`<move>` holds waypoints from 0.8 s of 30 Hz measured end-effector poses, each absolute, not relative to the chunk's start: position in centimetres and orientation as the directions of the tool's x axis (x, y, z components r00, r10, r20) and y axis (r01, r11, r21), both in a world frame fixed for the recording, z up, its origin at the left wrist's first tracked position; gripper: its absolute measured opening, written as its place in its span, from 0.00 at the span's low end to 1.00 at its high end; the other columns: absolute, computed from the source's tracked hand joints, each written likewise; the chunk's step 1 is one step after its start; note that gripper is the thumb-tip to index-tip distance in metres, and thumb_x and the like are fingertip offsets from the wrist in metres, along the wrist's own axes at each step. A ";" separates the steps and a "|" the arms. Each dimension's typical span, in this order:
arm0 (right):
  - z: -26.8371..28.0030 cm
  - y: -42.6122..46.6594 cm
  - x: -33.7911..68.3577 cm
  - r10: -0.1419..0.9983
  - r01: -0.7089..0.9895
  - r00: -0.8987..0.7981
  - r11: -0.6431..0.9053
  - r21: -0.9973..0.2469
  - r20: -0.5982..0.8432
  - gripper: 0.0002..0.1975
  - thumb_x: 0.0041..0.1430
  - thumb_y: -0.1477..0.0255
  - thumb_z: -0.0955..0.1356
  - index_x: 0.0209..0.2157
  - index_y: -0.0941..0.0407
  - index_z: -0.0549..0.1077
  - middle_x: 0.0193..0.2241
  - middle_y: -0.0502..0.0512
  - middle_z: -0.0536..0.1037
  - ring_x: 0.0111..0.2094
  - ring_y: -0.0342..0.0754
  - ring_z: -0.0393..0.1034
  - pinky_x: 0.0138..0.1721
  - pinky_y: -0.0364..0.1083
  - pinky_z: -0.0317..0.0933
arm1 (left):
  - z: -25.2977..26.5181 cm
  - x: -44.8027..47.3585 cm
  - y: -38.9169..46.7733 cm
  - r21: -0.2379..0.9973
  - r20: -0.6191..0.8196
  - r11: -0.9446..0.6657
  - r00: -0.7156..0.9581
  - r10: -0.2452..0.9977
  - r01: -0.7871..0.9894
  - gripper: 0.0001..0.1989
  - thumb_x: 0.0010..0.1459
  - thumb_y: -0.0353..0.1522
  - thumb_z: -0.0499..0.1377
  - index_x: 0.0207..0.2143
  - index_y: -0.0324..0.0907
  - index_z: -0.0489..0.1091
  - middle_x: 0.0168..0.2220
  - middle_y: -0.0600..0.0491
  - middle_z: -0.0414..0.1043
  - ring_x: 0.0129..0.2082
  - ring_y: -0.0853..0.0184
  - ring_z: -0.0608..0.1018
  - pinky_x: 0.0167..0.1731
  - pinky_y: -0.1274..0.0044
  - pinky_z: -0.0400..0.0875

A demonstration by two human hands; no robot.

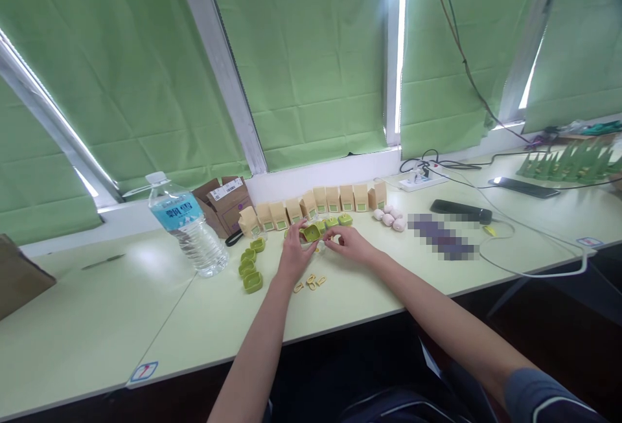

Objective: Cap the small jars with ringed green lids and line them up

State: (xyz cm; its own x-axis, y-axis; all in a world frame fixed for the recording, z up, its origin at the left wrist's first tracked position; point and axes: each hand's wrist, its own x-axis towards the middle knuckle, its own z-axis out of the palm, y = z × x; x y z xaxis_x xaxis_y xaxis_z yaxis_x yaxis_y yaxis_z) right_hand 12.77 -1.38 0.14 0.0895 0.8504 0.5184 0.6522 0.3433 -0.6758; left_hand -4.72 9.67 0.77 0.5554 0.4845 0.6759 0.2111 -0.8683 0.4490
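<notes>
A small green square cup (311, 234) is tilted in my left hand (294, 253), its hollow side toward me. My right hand (350, 245) is close by on the right, fingertips pinched at the cup's edge; what they hold, if anything, is too small to make out. Below my hands lie several small yellow loop-shaped pieces (311, 282). More green cups (253, 282) stand in a curved row at the left. Just behind my hands are green pieces with yellow tops (345, 219). A small clear item under my fingers is partly hidden.
Behind stands a row of tan paper boxes (333, 199). Pale pink round pieces (388, 219) sit at the right. A water bottle (188, 228) and a cardboard box (224, 206) stand left. A black device (460, 210), power strip (422, 178) and white cable (539, 274) lie right.
</notes>
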 end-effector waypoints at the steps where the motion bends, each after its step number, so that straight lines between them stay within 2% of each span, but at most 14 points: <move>1: 0.1 -1.4 12.8 0.844 0.651 0.103 0.342 -0.677 0.526 0.10 0.62 0.66 0.66 0.39 0.56 0.75 0.39 0.55 0.79 0.25 0.40 0.64 0.30 0.42 0.60 | 0.8 -4.7 9.6 0.441 0.678 -0.874 0.563 0.472 0.201 0.25 0.56 0.33 0.63 0.55 0.46 0.62 0.49 0.47 0.69 0.48 0.62 0.74 0.45 0.70 0.72; 4: 0.0 -1.3 12.9 0.833 0.651 0.133 0.335 -0.681 0.538 0.11 0.61 0.66 0.66 0.42 0.55 0.75 0.40 0.54 0.79 0.22 0.39 0.61 0.29 0.42 0.60 | 1.0 -4.8 9.3 0.422 0.683 -0.889 0.583 0.440 0.176 0.19 0.57 0.32 0.62 0.52 0.45 0.66 0.49 0.47 0.68 0.45 0.63 0.74 0.44 0.71 0.72; 7: 0.0 -1.3 12.9 0.830 0.645 0.148 0.332 -0.689 0.538 0.13 0.60 0.65 0.67 0.45 0.55 0.73 0.38 0.53 0.79 0.20 0.38 0.59 0.27 0.42 0.59 | 1.1 -4.8 9.0 0.413 0.678 -0.894 0.598 0.428 0.171 0.20 0.57 0.33 0.62 0.52 0.46 0.67 0.48 0.48 0.66 0.42 0.65 0.74 0.43 0.71 0.73; 12: 0.2 -1.2 12.8 0.824 0.658 0.163 0.319 -0.682 0.543 0.12 0.57 0.63 0.70 0.38 0.56 0.75 0.35 0.53 0.80 0.21 0.39 0.59 0.26 0.42 0.57 | 1.0 -4.8 8.8 0.388 0.656 -0.906 0.640 0.399 0.168 0.22 0.57 0.33 0.62 0.54 0.49 0.68 0.47 0.49 0.63 0.38 0.68 0.73 0.38 0.74 0.74; 15: 0.3 -1.3 12.8 0.812 0.670 0.180 0.312 -0.673 0.555 0.13 0.59 0.61 0.69 0.39 0.56 0.76 0.31 0.52 0.79 0.21 0.39 0.59 0.26 0.42 0.57 | 0.8 -4.6 8.9 0.371 0.663 -0.921 0.659 0.355 0.123 0.23 0.57 0.31 0.62 0.56 0.51 0.67 0.47 0.50 0.62 0.36 0.70 0.72 0.35 0.76 0.73; 18: 0.3 -1.3 12.8 0.809 0.681 0.164 0.321 -0.658 0.564 0.14 0.59 0.61 0.69 0.40 0.55 0.77 0.29 0.51 0.78 0.21 0.40 0.59 0.26 0.42 0.57 | 0.6 -4.4 9.0 0.353 0.675 -0.931 0.663 0.323 0.094 0.25 0.57 0.30 0.62 0.58 0.51 0.65 0.46 0.49 0.64 0.37 0.69 0.73 0.36 0.75 0.74; 24: 0.2 -1.3 12.9 0.815 0.686 0.158 0.315 -0.655 0.558 0.13 0.59 0.61 0.69 0.36 0.55 0.80 0.28 0.51 0.78 0.23 0.41 0.61 0.27 0.42 0.56 | 0.3 -4.1 9.2 0.341 0.688 -0.938 0.661 0.299 0.070 0.27 0.57 0.31 0.61 0.59 0.49 0.63 0.50 0.47 0.66 0.44 0.64 0.74 0.43 0.70 0.75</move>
